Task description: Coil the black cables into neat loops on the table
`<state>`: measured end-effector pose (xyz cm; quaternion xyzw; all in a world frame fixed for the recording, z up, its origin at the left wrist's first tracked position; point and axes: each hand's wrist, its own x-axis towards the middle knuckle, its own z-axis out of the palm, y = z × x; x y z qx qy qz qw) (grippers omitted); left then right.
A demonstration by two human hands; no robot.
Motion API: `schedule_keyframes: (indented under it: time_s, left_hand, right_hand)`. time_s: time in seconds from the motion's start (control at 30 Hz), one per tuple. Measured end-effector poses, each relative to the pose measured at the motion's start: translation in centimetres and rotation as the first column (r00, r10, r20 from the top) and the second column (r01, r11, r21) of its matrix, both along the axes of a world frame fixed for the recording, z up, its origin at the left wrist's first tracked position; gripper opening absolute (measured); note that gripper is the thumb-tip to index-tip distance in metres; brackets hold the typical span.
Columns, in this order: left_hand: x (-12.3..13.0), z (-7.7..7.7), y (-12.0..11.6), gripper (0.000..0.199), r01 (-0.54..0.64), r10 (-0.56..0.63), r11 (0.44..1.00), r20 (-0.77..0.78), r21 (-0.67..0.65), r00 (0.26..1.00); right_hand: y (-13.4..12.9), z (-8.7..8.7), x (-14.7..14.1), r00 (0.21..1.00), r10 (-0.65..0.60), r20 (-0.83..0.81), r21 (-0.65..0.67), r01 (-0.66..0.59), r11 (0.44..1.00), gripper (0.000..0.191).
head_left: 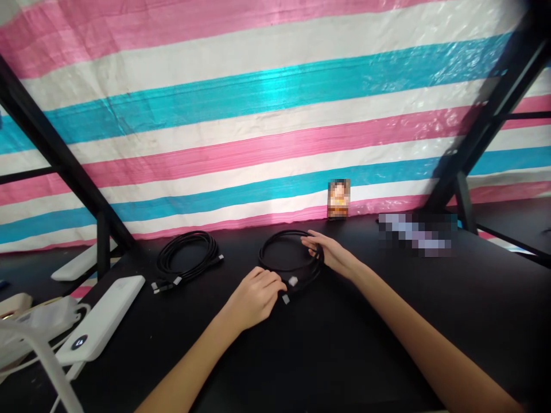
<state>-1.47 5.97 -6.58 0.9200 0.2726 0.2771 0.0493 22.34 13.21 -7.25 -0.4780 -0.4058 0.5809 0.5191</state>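
A coiled black cable [275, 268] lies on the black table in front of me, with light metal-looking plugs at its near side. My left hand [262, 291] is closed at the coil's near left, fingers curled on the cable close to the plugs. On the coil's right side, my right hand [329, 252] has its thumb and fingers around the loops. To the left rests a second coiled black cable [189, 255], its plugs pointing outward, with neither hand on it.
A white power bank [105, 318] with a small round display lies at the left, near white cords and a white curved bar [47, 355]. A blurred picture card [338, 199] stands at the back. Black frame posts [64, 166] rise on both sides before a striped sheet [258, 132].
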Motion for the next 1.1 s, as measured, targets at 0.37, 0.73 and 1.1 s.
schedule_keyframes:
  time_s: [0.37,0.73,1.1]
  left_hand:
    - [-0.4,0.8,-0.3,0.034,-0.141,0.147,0.989,0.151,-0.054,0.978]
    - [0.6,-0.9,0.3,0.035,-0.082,0.062,0.981,-0.116,-0.176,0.991]
    - [-1.9,-0.7,2.5,0.029,-0.6,0.599,0.796,0.035,0.073,0.8]
  right_hand:
    - [-0.4,-0.1,-0.1,0.857,-0.143,0.495,0.466,-0.123,0.876,0.047]
    - [-3.3,2.2,0.5,0.432,0.395,0.811,0.091,-0.76,0.643,0.07]
    - [-1.0,-0.7,-0.5,0.414,-0.138,0.9,0.377,-0.579,0.723,0.017]
